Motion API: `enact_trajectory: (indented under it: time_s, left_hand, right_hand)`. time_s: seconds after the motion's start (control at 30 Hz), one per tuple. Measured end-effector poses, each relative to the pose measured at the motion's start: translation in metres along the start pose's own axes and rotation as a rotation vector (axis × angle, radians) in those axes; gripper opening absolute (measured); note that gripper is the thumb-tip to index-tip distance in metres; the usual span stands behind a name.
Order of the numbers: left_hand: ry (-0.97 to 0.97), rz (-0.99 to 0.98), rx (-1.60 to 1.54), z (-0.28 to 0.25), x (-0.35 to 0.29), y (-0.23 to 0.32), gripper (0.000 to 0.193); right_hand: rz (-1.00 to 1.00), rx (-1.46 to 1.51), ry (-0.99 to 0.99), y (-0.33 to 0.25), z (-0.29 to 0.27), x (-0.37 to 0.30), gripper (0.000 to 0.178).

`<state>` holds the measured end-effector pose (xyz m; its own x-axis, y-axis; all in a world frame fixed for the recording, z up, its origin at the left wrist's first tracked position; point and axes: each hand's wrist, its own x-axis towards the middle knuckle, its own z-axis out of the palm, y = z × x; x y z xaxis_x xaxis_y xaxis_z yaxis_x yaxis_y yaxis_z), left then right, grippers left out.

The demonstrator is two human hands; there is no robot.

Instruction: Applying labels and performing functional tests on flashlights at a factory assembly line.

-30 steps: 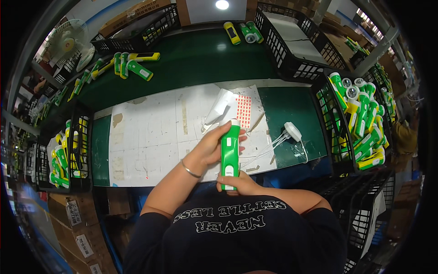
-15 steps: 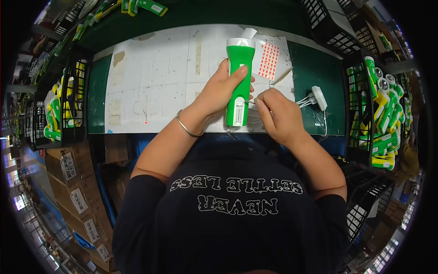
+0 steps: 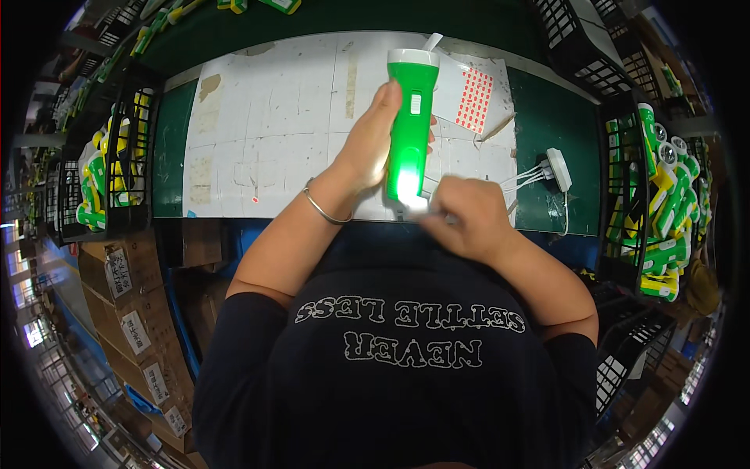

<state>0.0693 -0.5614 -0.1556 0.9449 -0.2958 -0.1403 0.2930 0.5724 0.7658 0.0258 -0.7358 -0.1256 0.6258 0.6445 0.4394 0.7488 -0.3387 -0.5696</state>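
Note:
A green flashlight (image 3: 408, 129) with a white head ring stands head-away over the sheet, its white slide switch showing. My left hand (image 3: 373, 137) is wrapped round its body, thumb along the left side and fingertips showing at the right. Bright white light glows at the near end of the body, washing out detail there. My right hand (image 3: 473, 215) is closed beside that end; what it holds, if anything, is blurred. A white strip (image 3: 432, 41) juts out beyond the flashlight's head.
A white sheet (image 3: 269, 117) covers the green table. At right lie a sheet of red stickers (image 3: 474, 100) and a white power strip (image 3: 557, 170) with cables. Black crates (image 3: 131, 205) of green-and-yellow flashlights flank the table. Cardboard boxes (image 3: 121, 273) stand lower left.
Light has come on at the flashlight's near end. My left thumb has shifted off the switch to the side. My right hand has dropped toward the table's near edge.

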Motion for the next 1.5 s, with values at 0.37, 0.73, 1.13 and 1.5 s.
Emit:
enact_trajectory:
  time_s: [0.37, 0.73, 1.13, 1.5]
  left_hand:
    - [-0.053, -0.071, 0.535, 0.004, -0.023, 0.011, 0.040]
    - [-0.220, -0.204, 0.688, 0.009, -0.037, 0.026, 0.051]
    - [-0.277, -0.177, 1.503, -0.013, -0.068, 0.086, 0.044]
    - [-0.235, -0.155, 1.445, -0.019, -0.060, 0.057, 0.050]
  right_hand:
    - [0.653, 0.496, 0.204, 0.059, -0.024, 0.020, 0.041]
    - [0.631, 0.443, -0.225, 0.047, -0.042, 0.039, 0.043]
    - [0.506, 0.654, -0.160, 0.053, -0.059, 0.023, 0.065]
    - [0.522, 0.647, -0.302, 0.050, -0.029, 0.028, 0.069]
